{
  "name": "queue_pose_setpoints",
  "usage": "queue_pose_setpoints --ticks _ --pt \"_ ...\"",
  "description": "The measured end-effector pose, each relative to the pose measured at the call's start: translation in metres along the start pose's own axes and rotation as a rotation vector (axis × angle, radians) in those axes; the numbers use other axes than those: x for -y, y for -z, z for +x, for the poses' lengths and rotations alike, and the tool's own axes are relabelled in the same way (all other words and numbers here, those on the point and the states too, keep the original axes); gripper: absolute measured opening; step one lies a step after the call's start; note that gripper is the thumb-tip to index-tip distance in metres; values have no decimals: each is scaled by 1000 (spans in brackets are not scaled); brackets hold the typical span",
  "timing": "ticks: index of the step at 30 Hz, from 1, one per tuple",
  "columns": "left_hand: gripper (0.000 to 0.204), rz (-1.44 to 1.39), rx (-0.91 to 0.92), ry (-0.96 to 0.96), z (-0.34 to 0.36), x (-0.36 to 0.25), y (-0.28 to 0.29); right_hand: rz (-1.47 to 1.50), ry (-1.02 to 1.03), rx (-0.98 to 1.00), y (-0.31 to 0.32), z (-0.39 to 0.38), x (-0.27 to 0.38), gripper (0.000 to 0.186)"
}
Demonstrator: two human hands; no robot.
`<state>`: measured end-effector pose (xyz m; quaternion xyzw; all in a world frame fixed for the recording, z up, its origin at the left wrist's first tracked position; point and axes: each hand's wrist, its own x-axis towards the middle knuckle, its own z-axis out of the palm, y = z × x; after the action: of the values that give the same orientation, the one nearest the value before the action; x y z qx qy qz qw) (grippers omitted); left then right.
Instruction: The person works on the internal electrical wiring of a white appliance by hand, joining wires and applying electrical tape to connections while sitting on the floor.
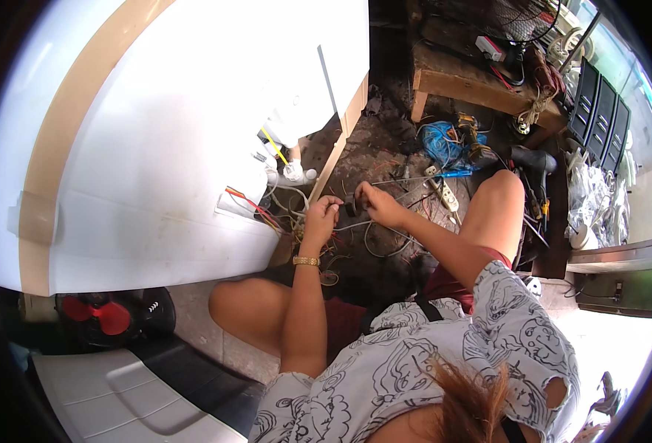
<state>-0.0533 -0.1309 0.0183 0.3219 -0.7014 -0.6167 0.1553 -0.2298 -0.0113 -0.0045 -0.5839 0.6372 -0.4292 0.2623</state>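
Close together at the middle, my two hands work beside the open underside of a large white appliance (156,170). My right hand (382,207) grips a small dark roll of tape (352,206) by its edge. The fingers of my left hand (323,213) are pinched together just left of the roll; what lies between them is too small to make out. Loose red and orange wires (250,203) come out of the appliance near my left hand. A yellow strip (273,145) and a white plastic fitting (293,172) show in its opening.
A blue-handled screwdriver (455,174), a white power strip (446,195), blue netting or cord (442,142) and a power drill (481,153) lie on the dirty floor. Beyond stands a wooden bench (459,83). Black drawers (599,114) are at right, a red-bladed fan (111,317) at lower left.
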Motion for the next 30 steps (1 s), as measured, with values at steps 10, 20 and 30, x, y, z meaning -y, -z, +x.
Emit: queue_pose_setpoints --ticks 10,20,30 --pt "12 459 -25 -240 -9 -9 0 753 -221 19 8 63 42 44" --pt "9 249 -91 -134 -4 -23 -5 -174 -8 16 25 -37 59 45" --pt "11 228 55 -100 -4 -10 -3 584 -150 -99 8 51 4 48"
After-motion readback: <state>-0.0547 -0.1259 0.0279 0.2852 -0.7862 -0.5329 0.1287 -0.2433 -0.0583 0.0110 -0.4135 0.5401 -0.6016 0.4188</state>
